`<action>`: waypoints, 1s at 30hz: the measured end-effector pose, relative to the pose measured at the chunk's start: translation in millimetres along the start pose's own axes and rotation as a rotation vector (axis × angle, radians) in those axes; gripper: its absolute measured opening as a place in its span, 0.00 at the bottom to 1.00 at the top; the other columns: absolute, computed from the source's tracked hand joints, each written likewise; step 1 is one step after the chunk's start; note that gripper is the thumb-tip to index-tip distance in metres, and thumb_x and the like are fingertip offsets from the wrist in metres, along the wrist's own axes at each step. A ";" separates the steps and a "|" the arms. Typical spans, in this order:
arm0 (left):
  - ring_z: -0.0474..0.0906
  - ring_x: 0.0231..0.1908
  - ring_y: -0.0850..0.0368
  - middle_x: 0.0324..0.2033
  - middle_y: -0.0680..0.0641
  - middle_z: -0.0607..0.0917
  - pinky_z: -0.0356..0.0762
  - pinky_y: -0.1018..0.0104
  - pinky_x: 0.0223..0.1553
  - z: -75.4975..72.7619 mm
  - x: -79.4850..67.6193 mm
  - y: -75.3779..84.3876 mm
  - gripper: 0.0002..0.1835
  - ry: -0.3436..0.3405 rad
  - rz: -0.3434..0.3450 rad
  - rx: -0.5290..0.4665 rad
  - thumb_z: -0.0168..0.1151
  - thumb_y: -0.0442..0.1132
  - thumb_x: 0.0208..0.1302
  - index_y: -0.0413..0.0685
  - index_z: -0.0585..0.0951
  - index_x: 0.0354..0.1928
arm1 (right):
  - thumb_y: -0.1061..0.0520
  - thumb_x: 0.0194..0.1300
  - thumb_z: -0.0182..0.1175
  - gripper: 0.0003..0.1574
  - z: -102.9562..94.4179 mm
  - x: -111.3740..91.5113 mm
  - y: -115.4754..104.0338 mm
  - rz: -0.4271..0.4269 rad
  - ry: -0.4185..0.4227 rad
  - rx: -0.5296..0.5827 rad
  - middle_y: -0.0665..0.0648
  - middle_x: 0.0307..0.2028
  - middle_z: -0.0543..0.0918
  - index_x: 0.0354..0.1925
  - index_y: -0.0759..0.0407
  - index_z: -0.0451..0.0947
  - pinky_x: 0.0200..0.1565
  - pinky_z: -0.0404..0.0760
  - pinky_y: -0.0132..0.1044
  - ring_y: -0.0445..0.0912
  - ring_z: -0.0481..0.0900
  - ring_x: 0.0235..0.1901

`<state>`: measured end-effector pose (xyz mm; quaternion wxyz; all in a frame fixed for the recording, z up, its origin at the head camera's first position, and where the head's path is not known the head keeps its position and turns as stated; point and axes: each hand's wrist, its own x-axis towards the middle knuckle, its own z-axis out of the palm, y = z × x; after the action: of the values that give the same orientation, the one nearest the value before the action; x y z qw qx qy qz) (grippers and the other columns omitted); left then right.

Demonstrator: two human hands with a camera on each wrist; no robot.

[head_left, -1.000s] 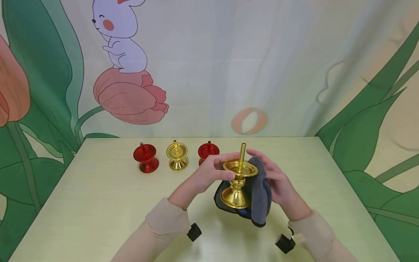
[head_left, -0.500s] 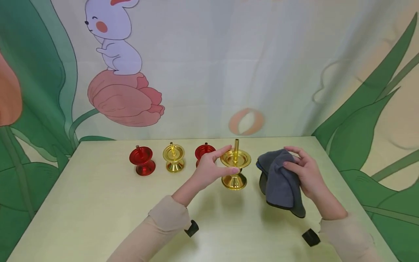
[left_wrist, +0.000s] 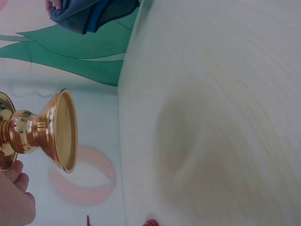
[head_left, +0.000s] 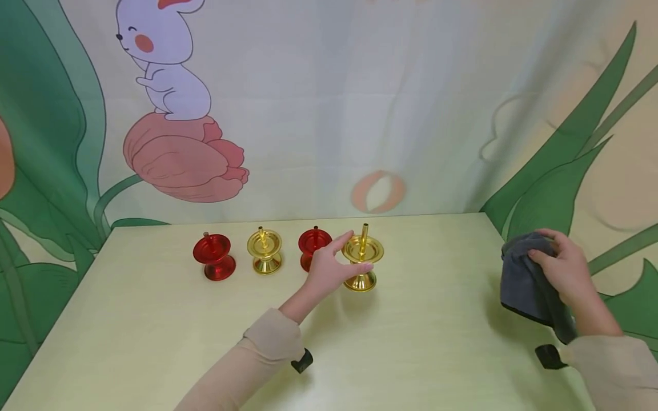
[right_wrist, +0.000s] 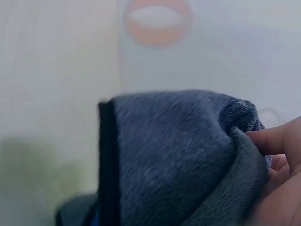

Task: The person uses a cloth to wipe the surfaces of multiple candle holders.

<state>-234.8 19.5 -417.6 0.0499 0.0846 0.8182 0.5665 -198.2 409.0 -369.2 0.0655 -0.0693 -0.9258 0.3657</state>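
Observation:
My left hand [head_left: 325,270] holds a gold candle holder [head_left: 361,281] by its upper dish, thumb on the near side and fingers on the far side. In the left wrist view the same candle holder [left_wrist: 35,130] shows its flared foot, raised off the table. My right hand [head_left: 569,273] pinches a folded grey cloth [head_left: 526,288] with a dark edge, hanging over the table's right side. Close up in the right wrist view, the plush cloth [right_wrist: 169,155] hides part of the fingers.
To the left of my left hand stand a red candle holder [head_left: 311,242], a smaller gold candle holder [head_left: 264,251] and another red candle holder [head_left: 213,257], in a row. Behind the pale table [head_left: 169,342] hangs a printed curtain [head_left: 288,114].
The cloth has come away from the gold candle holder and moved far right with my right hand. My left hand has carried the candle holder slightly left and away, toward the row.

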 end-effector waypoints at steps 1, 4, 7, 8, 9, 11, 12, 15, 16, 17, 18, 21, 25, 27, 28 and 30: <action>0.59 0.62 0.56 0.60 0.57 0.68 0.67 0.53 0.55 1.3 1.2 -2.3 0.43 0.002 -0.006 0.003 0.70 0.59 0.37 0.65 0.65 0.61 | 0.50 0.66 0.43 0.34 2.6 1.9 3.1 0.003 -0.021 -0.020 0.76 0.54 0.65 0.66 0.62 0.50 0.43 0.68 0.54 0.59 0.69 0.47; 0.61 0.61 0.55 0.60 0.54 0.68 0.68 0.54 0.53 5.7 5.4 -9.2 0.43 0.015 -0.034 0.006 0.70 0.59 0.37 0.65 0.65 0.61 | 0.50 0.67 0.42 0.35 17.1 7.3 8.7 -0.003 -0.116 -0.037 0.80 0.55 0.60 0.65 0.66 0.47 0.44 0.65 0.61 0.70 0.60 0.52; 0.63 0.60 0.54 0.60 0.51 0.68 0.68 0.54 0.52 10.3 9.3 -16.3 0.45 0.038 -0.056 0.014 0.70 0.59 0.36 0.64 0.65 0.61 | 0.50 0.67 0.44 0.37 37.1 14.1 8.3 0.005 -0.217 -0.004 0.80 0.57 0.58 0.66 0.64 0.45 0.47 0.64 0.61 0.70 0.58 0.55; 0.63 0.60 0.54 0.60 0.51 0.69 0.68 0.55 0.52 12.1 10.6 -18.7 0.45 0.044 -0.064 0.017 0.70 0.60 0.35 0.63 0.65 0.61 | 0.50 0.66 0.44 0.37 44.3 16.9 7.3 0.014 -0.246 0.022 0.79 0.58 0.57 0.66 0.64 0.44 0.49 0.64 0.61 0.70 0.57 0.56; 0.63 0.60 0.53 0.60 0.50 0.68 0.68 0.55 0.52 13.8 11.9 -21.3 0.45 0.050 -0.067 0.019 0.70 0.60 0.35 0.63 0.65 0.61 | 0.51 0.66 0.45 0.37 51.8 19.9 6.0 0.028 -0.266 0.053 0.78 0.59 0.56 0.66 0.64 0.44 0.51 0.63 0.61 0.69 0.56 0.58; 0.62 0.61 0.54 0.60 0.51 0.68 0.66 0.54 0.55 17.6 14.9 -27.1 0.46 0.063 -0.070 0.019 0.69 0.60 0.36 0.61 0.65 0.62 | 0.51 0.66 0.46 0.38 67.1 25.9 2.3 0.065 -0.285 0.111 0.76 0.61 0.55 0.67 0.63 0.44 0.54 0.60 0.61 0.67 0.55 0.60; 0.62 0.61 0.54 0.60 0.52 0.68 0.65 0.54 0.57 19.5 16.3 -29.9 0.46 0.068 -0.071 0.017 0.69 0.60 0.36 0.60 0.64 0.62 | 0.51 0.66 0.46 0.38 75.0 29.1 0.1 0.087 -0.283 0.143 0.74 0.62 0.55 0.67 0.63 0.44 0.56 0.59 0.60 0.66 0.54 0.60; 0.61 0.62 0.54 0.61 0.52 0.68 0.63 0.54 0.59 26.2 21.4 -36.6 0.46 0.089 -0.095 0.008 0.69 0.59 0.37 0.60 0.64 0.63 | 0.52 0.65 0.46 0.37 98.7 38.0 -7.3 0.159 -0.243 0.239 0.72 0.62 0.57 0.67 0.62 0.46 0.58 0.58 0.57 0.63 0.57 0.61; 0.60 0.62 0.54 0.61 0.52 0.68 0.63 0.54 0.59 28.8 23.0 -38.4 0.46 0.096 -0.107 0.010 0.69 0.59 0.37 0.60 0.64 0.63 | 0.53 0.65 0.46 0.36 106.4 40.8 -9.4 0.181 -0.225 0.266 0.71 0.62 0.57 0.67 0.62 0.46 0.59 0.59 0.56 0.63 0.58 0.60; 0.60 0.62 0.53 0.61 0.52 0.68 0.63 0.54 0.59 31.5 24.8 -39.7 0.46 0.104 -0.118 0.014 0.69 0.59 0.37 0.60 0.63 0.63 | 0.53 0.65 0.46 0.36 113.6 43.5 -11.6 0.200 -0.203 0.291 0.70 0.62 0.59 0.66 0.62 0.47 0.59 0.59 0.55 0.62 0.59 0.60; 0.61 0.62 0.53 0.60 0.51 0.68 0.63 0.54 0.59 34.1 26.5 -41.3 0.46 0.112 -0.126 0.020 0.70 0.58 0.37 0.60 0.63 0.63 | 0.54 0.65 0.47 0.35 120.6 46.0 -14.0 0.219 -0.183 0.316 0.70 0.61 0.60 0.66 0.62 0.48 0.59 0.60 0.53 0.61 0.60 0.60; 0.62 0.61 0.54 0.60 0.51 0.68 0.64 0.56 0.58 41.3 32.1 -45.7 0.47 0.131 -0.130 0.036 0.70 0.58 0.37 0.59 0.63 0.63 | 0.55 0.64 0.47 0.34 139.1 52.7 -20.9 0.252 -0.117 0.360 0.69 0.60 0.62 0.65 0.62 0.51 0.59 0.61 0.51 0.60 0.62 0.59; 0.62 0.61 0.55 0.61 0.51 0.67 0.65 0.59 0.58 48.6 39.6 -52.7 0.47 0.154 -0.098 0.048 0.70 0.57 0.38 0.56 0.62 0.64 | 0.54 0.64 0.49 0.32 159.2 59.8 -26.5 0.280 -0.014 0.386 0.66 0.61 0.62 0.64 0.61 0.55 0.60 0.61 0.50 0.58 0.61 0.60; 0.62 0.62 0.55 0.61 0.51 0.67 0.64 0.59 0.59 51.7 42.9 -56.6 0.47 0.170 -0.080 0.055 0.70 0.57 0.38 0.53 0.62 0.64 | 0.53 0.64 0.49 0.31 168.3 62.3 -26.3 0.283 0.034 0.391 0.65 0.61 0.62 0.63 0.60 0.56 0.59 0.62 0.50 0.57 0.61 0.61; 0.61 0.62 0.55 0.61 0.51 0.67 0.63 0.59 0.59 52.9 44.2 -58.3 0.47 0.180 -0.072 0.059 0.70 0.56 0.38 0.53 0.62 0.64 | 0.52 0.64 0.49 0.31 172.6 63.4 -25.4 0.281 0.051 0.390 0.65 0.61 0.63 0.62 0.59 0.57 0.59 0.63 0.50 0.57 0.62 0.60; 0.62 0.62 0.54 0.61 0.50 0.67 0.63 0.59 0.59 55.6 47.0 -61.9 0.47 0.203 -0.064 0.075 0.70 0.56 0.39 0.51 0.63 0.63 | 0.50 0.64 0.48 0.31 180.5 65.1 -23.7 0.272 0.069 0.387 0.64 0.60 0.64 0.62 0.58 0.58 0.58 0.64 0.50 0.56 0.63 0.59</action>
<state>-276.1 58.4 -494.4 -0.0183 0.0023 0.8420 0.5392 -295.0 282.7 -478.9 0.0595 -0.1920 -0.8180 0.5390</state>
